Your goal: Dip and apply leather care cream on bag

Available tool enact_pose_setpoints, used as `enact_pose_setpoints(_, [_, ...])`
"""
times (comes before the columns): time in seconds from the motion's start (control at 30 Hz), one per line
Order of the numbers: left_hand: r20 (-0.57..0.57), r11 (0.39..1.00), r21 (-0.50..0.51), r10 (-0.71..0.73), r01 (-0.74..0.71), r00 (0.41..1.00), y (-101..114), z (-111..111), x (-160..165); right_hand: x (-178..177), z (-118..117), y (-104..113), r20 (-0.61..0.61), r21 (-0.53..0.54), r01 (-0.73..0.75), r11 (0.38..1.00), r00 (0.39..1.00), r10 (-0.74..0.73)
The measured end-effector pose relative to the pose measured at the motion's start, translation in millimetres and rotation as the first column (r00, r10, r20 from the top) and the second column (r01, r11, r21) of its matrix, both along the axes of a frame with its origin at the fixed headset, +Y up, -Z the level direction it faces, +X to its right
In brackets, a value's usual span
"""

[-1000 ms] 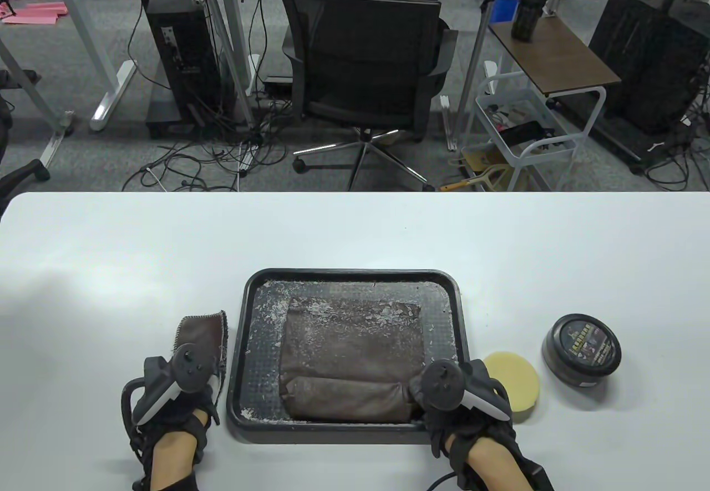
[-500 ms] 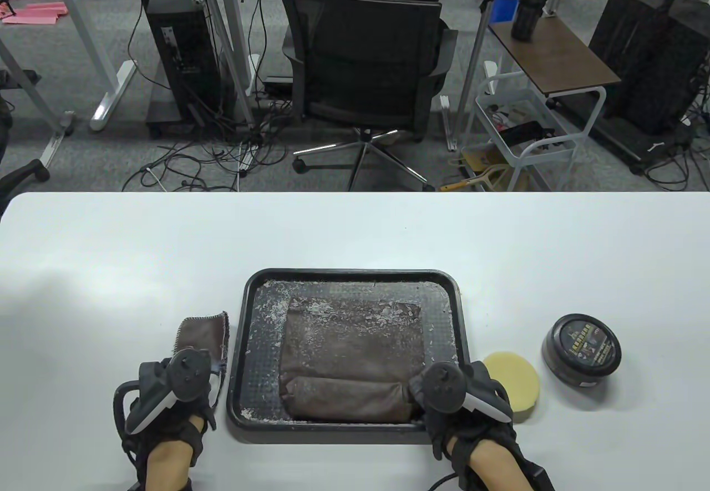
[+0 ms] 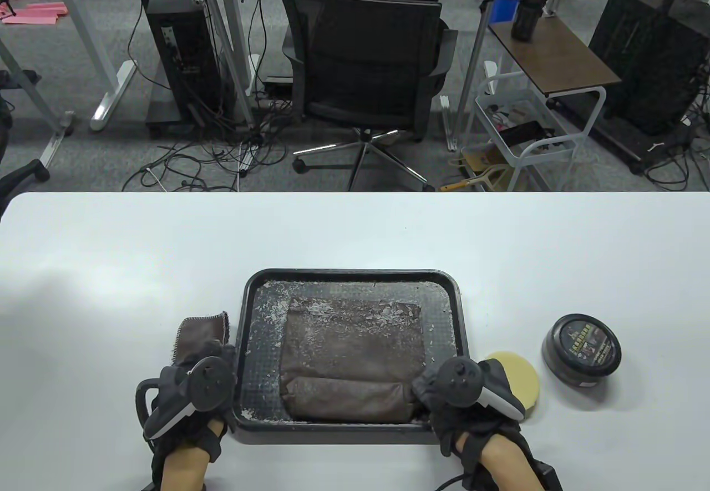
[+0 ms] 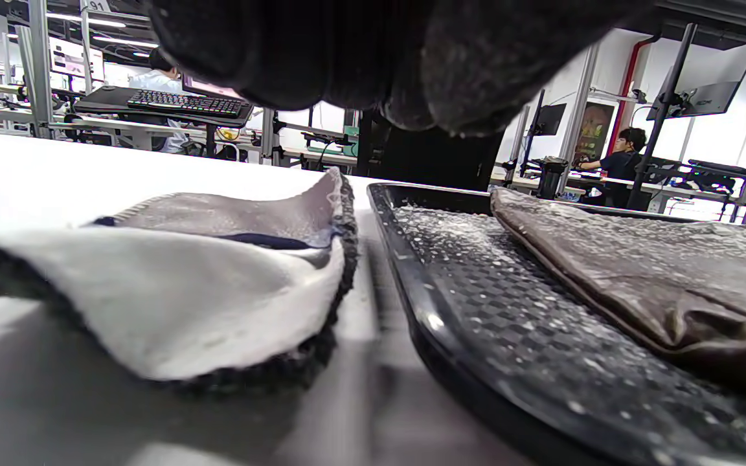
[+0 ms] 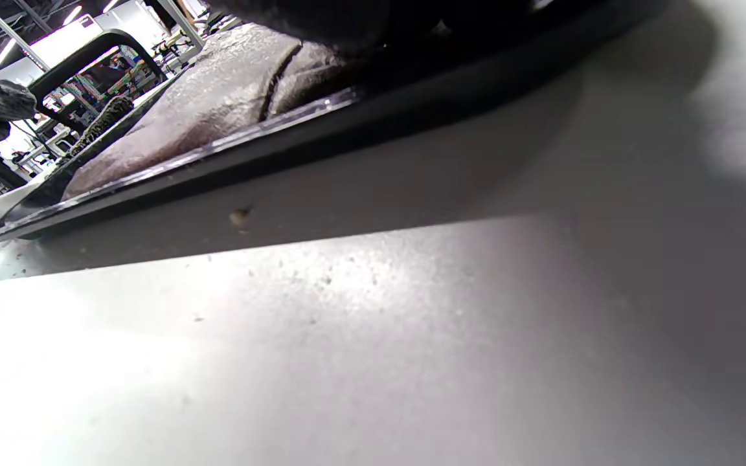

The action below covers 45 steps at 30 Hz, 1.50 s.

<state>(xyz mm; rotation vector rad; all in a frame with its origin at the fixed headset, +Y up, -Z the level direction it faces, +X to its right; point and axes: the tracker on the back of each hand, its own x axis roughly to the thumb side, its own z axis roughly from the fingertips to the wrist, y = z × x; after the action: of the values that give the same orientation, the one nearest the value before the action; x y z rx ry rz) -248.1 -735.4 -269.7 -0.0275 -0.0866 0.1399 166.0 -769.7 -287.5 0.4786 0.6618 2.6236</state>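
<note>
On tray (image 3: 455, 313): bag (image 3: 352, 366) (flaky) | both hands' (image 3: 191, 396) (image 3: 466, 394) finger state: cannot tell

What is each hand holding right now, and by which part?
It cannot be told: left hand and right hand sit at the tray front corners, fingers hidden under the trackers.

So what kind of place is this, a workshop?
Probably an office-style lab: a black mesh office chair, a black computer tower amid floor cables, and desks with monitors in the left wrist view.
</note>
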Motion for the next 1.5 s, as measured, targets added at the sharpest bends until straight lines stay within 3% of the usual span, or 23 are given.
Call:
enact_pose_setpoints(0.33, [0.015, 1.0, 0.016, 0.014, -0.014, 1.0, 0, 0, 0, 2, -1, 1, -0.003, 0.018, 0.005, 1.0, 1.0, -0.005])
enact_pose_setpoints(0.43, [0.027, 1.0, 0.029, 0.008, -0.009, 1.0, 1, 0, 3, 5, -1, 4, -0.004, 0.057, 0.063, 0.996, 0.998, -0.063])
enact_pose_setpoints(0.53, [0.043, 0.998, 0.055, 0.002, -0.004, 0.999, 3, 1, 8, 12, -1, 21, 0.003, 0.146, 0.175, 0.974, 0.984, -0.177])
enact_pose_setpoints(0.67, [0.07, 0.995, 0.104, -0.014, 0.007, 0.997, 8, 3, 19, 35, 1, 61, -0.002, 0.373, 0.318, 0.872, 0.94, -0.342])
enact_pose_setpoints(0.77, [0.089, 0.991, 0.135, -0.016, 0.004, 0.996, 11, 5, 26, 63, 0, 77, 0.042, 0.531, 0.353, 0.77, 0.897, -0.44])
enact_pose_setpoints(0.87, [0.107, 0.986, 0.169, -0.023, 0.005, 0.994, 14, 7, 31, 103, -2, 80, 0.154, 0.685, 0.261, 0.681, 0.861, -0.485])
enact_pose_setpoints(0.93, [0.114, 0.984, 0.179, -0.021, 0.001, 0.993, 15, 7, 34, 124, -5, 77, 0.233, 0.737, 0.175, 0.653, 0.841, -0.489])
enact_pose_setpoints(1.13, [0.13, 0.985, 0.173, -0.023, 0.0, 0.991, 15, 7, 37, 182, -13, 46, 0.538, 0.678, -0.078, 0.731, 0.73, -0.422])
enact_pose_setpoints(1.2, [0.131, 0.985, 0.171, -0.019, -0.003, 0.991, 15, 7, 37, 198, -17, 31, 0.646, 0.575, -0.084, 0.814, 0.658, -0.388])
enact_pose_setpoints(1.33, [0.129, 0.986, 0.166, -0.011, -0.01, 0.992, 15, 7, 36, 211, -18, 22, 0.736, 0.46, -0.081, 0.884, 0.592, -0.329])
enact_pose_setpoints(1.5, [0.13, 0.987, 0.162, -0.005, -0.017, 0.991, 16, 7, 35, 216, -23, 21, 0.749, 0.425, -0.086, 0.901, 0.592, -0.297])
